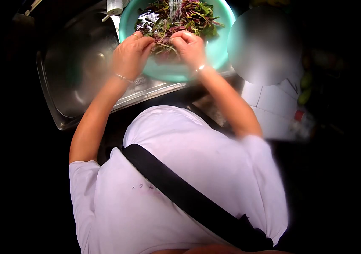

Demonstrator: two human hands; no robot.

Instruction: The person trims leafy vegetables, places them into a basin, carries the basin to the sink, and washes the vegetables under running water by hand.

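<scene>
A teal plastic basin (170, 78) holds a heap of red-and-green leafy greens (197, 21). Water (175, 10) streams down from above onto the leaves. At the basin's near left side, my left hand (134, 53) is closed, its fingertips pinching some of the greens. Across from it, my right hand (189, 47) also pinches the greens between thumb and fingers. The two hands are a short distance apart, with reddish leaves and pale stems between them. Water fills the lower part of the basin.
A steel sink (70, 80) lies to the left, beneath the basin's edge. On the right are a blurred round grey shape (267, 46), white tiles (275, 101), green produce (305, 86) and a bottle with a red cap (300, 115). A white fixture (114, 6) stands at the top.
</scene>
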